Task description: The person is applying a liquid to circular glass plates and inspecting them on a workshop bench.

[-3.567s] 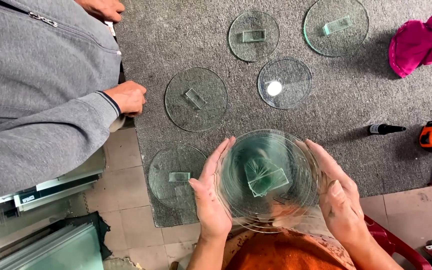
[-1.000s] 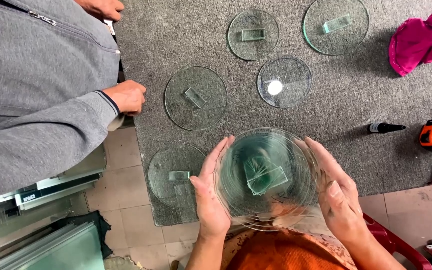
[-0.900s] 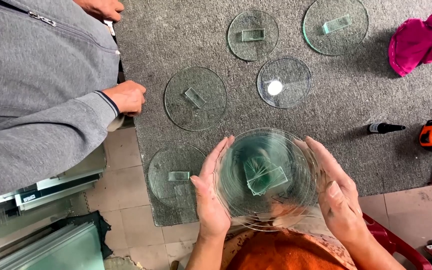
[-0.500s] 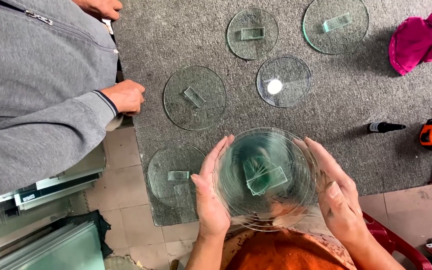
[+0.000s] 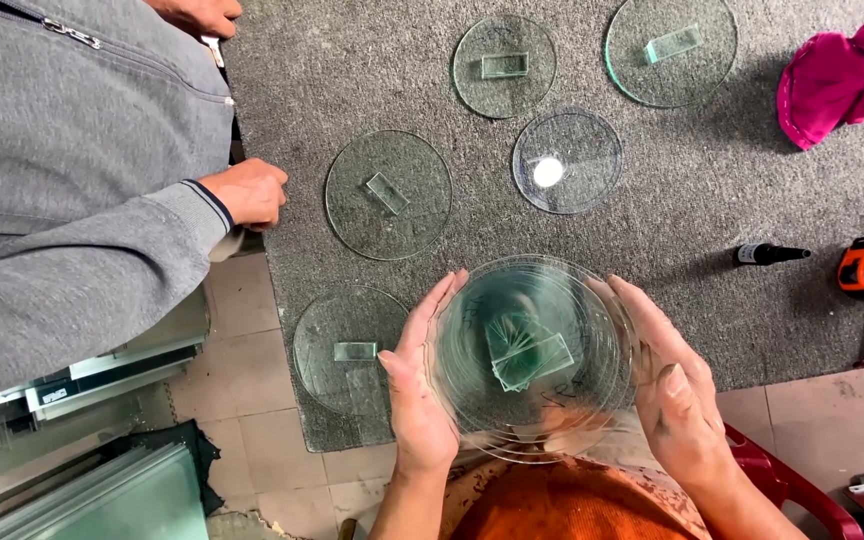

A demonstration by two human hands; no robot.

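Over grey carpet [image 5: 652,250], fingers [image 5: 432,310] of both hands flat against glass-disc stack [image 5: 530,355].

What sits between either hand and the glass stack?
Nothing visible. The left hand and right hand press flat against opposite edges of the stack of round glass discs, palms directly on the rims. The other discs lie apart on the grey mat.

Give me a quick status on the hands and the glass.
Left hand and right hand clasp stack of glass discs by its edges. Stack over grey mat. Single disc just left.
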